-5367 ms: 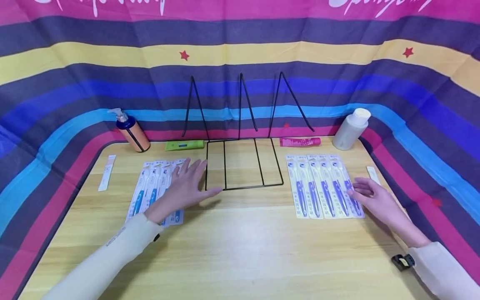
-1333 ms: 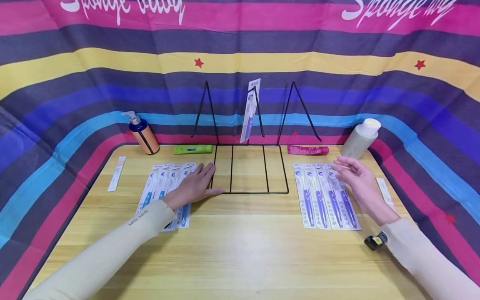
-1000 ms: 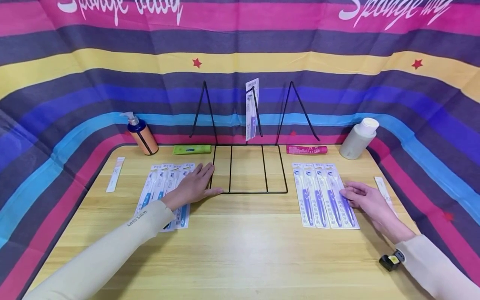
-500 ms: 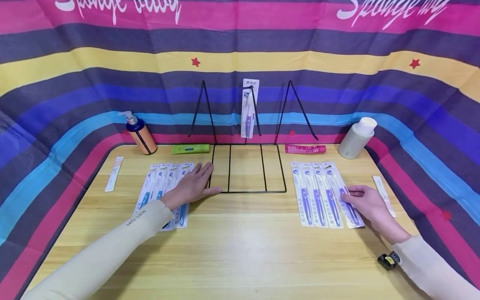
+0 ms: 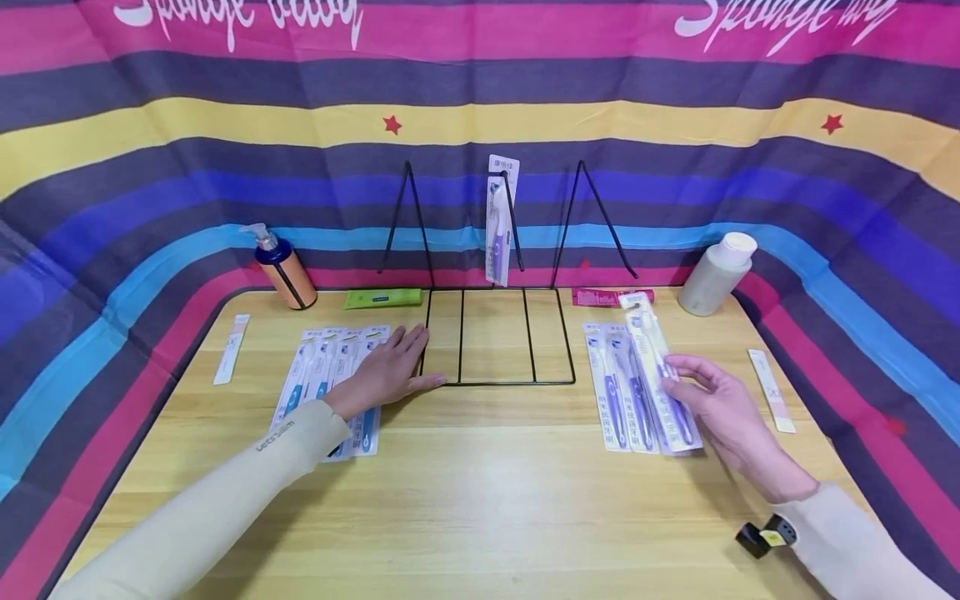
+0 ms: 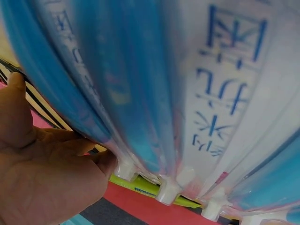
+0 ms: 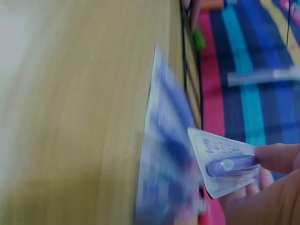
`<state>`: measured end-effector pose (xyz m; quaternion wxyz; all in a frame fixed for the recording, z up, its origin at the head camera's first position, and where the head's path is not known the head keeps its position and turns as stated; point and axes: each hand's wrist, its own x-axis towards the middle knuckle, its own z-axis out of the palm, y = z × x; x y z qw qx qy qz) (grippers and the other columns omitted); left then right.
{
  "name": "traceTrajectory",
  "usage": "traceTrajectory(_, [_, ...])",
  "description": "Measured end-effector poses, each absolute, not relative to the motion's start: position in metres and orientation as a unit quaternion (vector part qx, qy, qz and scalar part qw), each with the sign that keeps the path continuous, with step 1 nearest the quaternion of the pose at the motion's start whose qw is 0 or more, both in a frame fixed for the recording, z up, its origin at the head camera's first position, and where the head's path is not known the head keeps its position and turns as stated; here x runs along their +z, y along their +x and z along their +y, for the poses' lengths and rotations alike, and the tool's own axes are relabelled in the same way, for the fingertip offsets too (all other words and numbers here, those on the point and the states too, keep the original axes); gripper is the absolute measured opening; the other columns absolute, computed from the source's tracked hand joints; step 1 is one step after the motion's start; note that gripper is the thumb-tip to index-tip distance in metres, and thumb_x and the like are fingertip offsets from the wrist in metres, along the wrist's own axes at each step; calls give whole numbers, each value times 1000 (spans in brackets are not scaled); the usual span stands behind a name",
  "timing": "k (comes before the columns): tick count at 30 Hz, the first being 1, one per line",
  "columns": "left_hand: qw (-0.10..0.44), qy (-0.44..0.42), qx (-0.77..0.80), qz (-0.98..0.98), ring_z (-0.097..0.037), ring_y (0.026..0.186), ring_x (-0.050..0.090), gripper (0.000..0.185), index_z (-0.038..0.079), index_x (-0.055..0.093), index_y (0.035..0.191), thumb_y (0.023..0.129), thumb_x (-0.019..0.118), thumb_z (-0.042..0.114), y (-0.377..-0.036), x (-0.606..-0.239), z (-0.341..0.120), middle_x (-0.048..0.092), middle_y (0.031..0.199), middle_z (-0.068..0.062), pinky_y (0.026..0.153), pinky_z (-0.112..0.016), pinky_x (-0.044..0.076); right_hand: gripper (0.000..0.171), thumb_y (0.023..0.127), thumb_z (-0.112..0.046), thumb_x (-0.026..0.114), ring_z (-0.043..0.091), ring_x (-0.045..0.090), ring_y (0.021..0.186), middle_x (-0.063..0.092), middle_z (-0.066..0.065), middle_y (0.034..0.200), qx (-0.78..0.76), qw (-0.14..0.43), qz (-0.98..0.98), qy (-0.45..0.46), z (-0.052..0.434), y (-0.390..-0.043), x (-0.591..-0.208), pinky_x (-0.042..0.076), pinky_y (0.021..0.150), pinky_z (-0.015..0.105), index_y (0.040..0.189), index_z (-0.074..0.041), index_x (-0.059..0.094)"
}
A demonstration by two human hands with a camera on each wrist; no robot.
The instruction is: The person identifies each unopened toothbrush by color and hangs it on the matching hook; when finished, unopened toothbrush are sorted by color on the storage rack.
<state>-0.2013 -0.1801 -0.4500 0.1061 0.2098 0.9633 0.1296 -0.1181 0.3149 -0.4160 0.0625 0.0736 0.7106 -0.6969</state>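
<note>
1. Head view is bright and evenly lit, sharp in the middle, with soft shadows under the arms on the desk (image 5: pixel 480 500).
2. The striped backdrop (image 5: pixel 150 167) bows at the frame edges, fisheye style.
3. Both wrist views are heavily blurred, way too close to focus.

Purple toothbrush packs (image 7: pixel 164 178) motion-blurred

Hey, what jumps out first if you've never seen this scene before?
The striped rainbow cloth wraps the back wall. At center, one purple toothbrush pack hangs on the black wire rack. The right hand lifts another pack off the row at right.
</note>
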Motion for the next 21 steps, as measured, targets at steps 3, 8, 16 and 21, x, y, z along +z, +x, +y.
traceTrajectory(3, [103, 213, 129, 963, -50, 163, 14, 97, -2, 24, 172, 108, 60, 62, -202, -450, -179, 17, 179, -22, 126, -70, 18, 32, 105, -3, 73, 8, 63, 104, 63, -2, 124, -727, 68, 682, 47, 285, -110, -412, 55, 80, 20, 133, -18, 74])
traceTrajectory(8, [104, 214, 128, 963, -50, 163, 14, 97, -3, 24, 171, 108, 61, 60, -203, -451, -177, 18, 179, -22, 125, -72, 18, 33, 107, 3, 66, 8, 67, 103, 70, 0, 123, -776, 62, 627, -21, 240, -104, -412, 56, 85, 19, 135, -13, 71])
traceTrajectory(16, [108, 208, 128, 964, -49, 163, 14, 97, -2, 25, 171, 108, 61, 61, -202, -449, -178, 18, 179, -22, 125, -72, 19, 35, 107, 8, 62, 17, 62, 114, 66, 5, 130, -794, -8, 597, -116, 184, -114, -393, 55, 96, 25, 139, -8, 62])
traceTrajectory(21, [110, 208, 131, 963, -49, 163, 14, 97, -2, 24, 172, 108, 61, 61, -201, -449, -181, 18, 179, -21, 125, -72, 18, 37, 105, 13, 60, 21, 61, 120, 66, 8, 133, -792, -34, 590, -156, 158, -123, -384, 54, 100, 30, 135, -8, 64])
